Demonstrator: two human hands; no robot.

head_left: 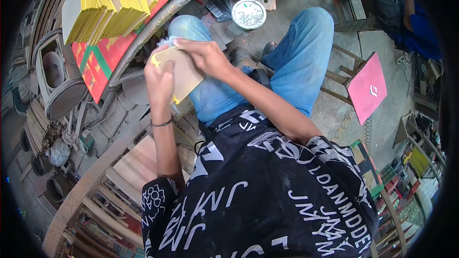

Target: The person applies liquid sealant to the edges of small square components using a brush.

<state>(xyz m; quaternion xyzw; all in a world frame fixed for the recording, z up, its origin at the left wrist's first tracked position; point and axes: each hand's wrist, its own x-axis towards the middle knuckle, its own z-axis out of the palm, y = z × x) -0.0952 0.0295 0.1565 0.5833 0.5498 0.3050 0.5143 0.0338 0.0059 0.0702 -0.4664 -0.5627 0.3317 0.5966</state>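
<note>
My left hand (160,82) is closed around a thin, pale wooden board (185,79), its thumb lying on the flat face. Yellow paint shows at the board's corners and edge. At the board's far edge, my right hand (206,56) is closed with its fingertips on a whitish, fluffy wad (167,43) that looks like a rag. Part of the wad is hidden behind the fingers. The board is held over my thigh, tilted.
Rows of yellow-edged boards (103,12) stand on a red and green painted table (93,74) at upper left. A paint-smeared white bucket (248,14) sits on the floor beyond my knees. A pink-topped stool (367,88) is at right; another person's arm (389,0) shows at upper right.
</note>
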